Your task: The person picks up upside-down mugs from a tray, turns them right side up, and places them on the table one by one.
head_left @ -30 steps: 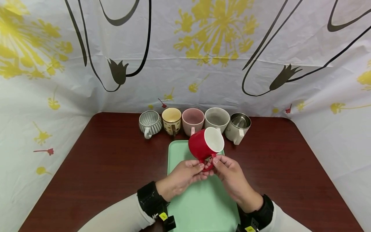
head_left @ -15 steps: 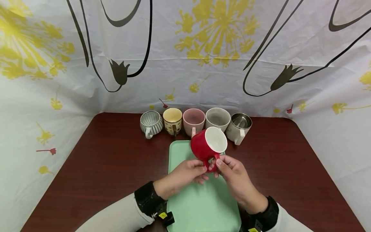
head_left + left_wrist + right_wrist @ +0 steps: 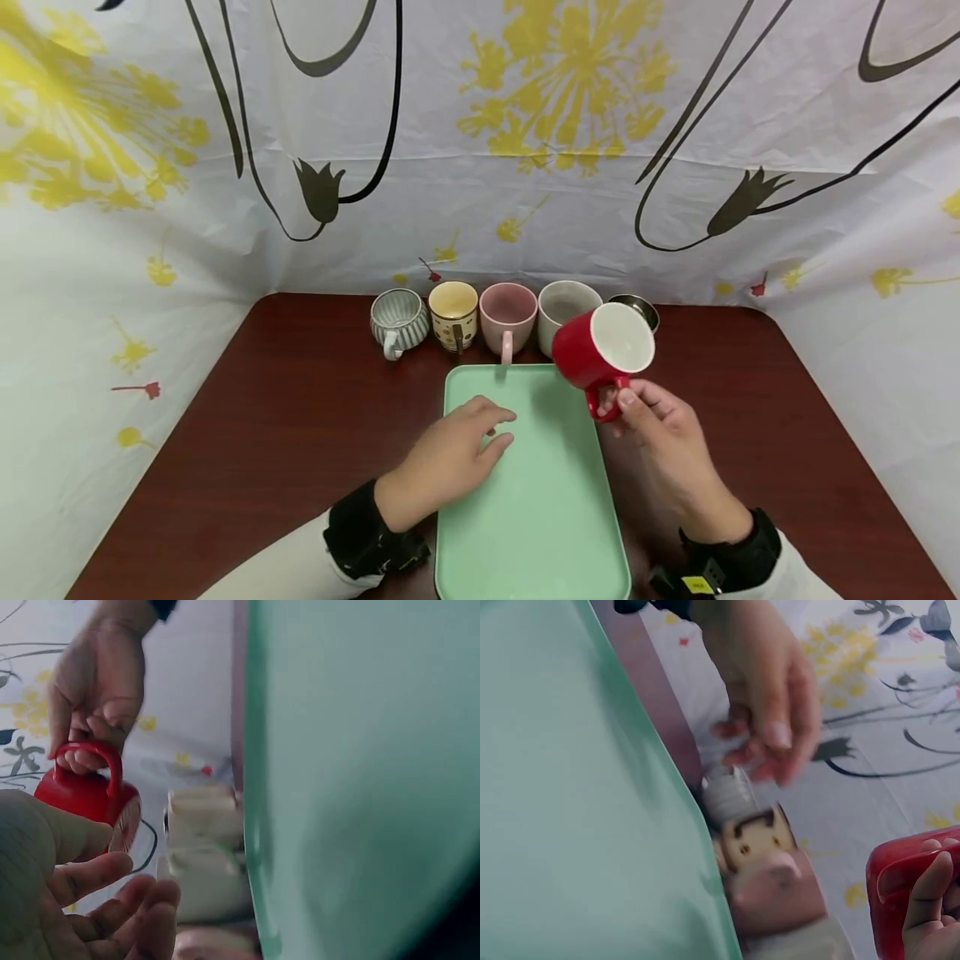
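A red mug point(image 3: 588, 354) with a white inside hangs tilted above the back right corner of the green tray point(image 3: 532, 517). My right hand point(image 3: 675, 442) grips it by the handle, thumb against the handle's side; the right wrist view shows part of the red mug point(image 3: 900, 892) at its right edge. My left hand point(image 3: 450, 454) hovers over the tray's left side, fingers loosely bent and holding nothing. In the left wrist view the left hand point(image 3: 97, 900) is in front, with the red mug point(image 3: 82, 791) apart behind it.
Along the table's back edge stand a ribbed grey mug point(image 3: 399, 321), a yellow patterned mug point(image 3: 453, 312), a pink mug point(image 3: 507, 317), a pale grey mug point(image 3: 558, 307) and a metal-lined mug point(image 3: 647, 308), partly hidden by the red one. A printed cloth point(image 3: 480, 200) hangs behind.
My left hand has let go of the red mug's handle and moved left. My right hand has carried the mug right and slightly up, across the metal-lined mug in view.
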Tool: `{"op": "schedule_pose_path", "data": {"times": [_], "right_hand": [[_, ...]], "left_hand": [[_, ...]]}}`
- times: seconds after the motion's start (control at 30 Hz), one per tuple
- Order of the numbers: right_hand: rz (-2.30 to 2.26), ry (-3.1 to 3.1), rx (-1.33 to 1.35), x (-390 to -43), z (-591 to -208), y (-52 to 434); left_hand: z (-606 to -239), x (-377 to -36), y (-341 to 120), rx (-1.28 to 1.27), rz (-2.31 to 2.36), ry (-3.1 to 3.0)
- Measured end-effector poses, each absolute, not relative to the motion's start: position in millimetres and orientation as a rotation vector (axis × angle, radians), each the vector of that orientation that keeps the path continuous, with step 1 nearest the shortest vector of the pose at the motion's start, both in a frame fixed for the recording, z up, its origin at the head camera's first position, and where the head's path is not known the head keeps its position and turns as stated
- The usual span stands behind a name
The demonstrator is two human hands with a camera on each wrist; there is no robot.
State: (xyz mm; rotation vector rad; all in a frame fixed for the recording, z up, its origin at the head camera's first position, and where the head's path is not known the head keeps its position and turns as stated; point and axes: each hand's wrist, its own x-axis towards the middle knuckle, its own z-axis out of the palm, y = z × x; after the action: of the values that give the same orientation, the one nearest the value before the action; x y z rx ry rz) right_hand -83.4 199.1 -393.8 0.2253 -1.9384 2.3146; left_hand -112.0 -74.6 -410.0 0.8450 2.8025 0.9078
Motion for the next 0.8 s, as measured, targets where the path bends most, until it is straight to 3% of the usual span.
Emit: {"op": "schedule_pose_path", "data": {"times": [0.2,0.8], "right_hand": [[2.287,-1.822,0.169,-88,-390,227],[2.173,-1.770,-0.142,-121,-408,305]], "left_hand": [[-414,-112,-85,0.888,0.658,3.032],[-417,-121,-104,0.783,0.830,3.108]]}}
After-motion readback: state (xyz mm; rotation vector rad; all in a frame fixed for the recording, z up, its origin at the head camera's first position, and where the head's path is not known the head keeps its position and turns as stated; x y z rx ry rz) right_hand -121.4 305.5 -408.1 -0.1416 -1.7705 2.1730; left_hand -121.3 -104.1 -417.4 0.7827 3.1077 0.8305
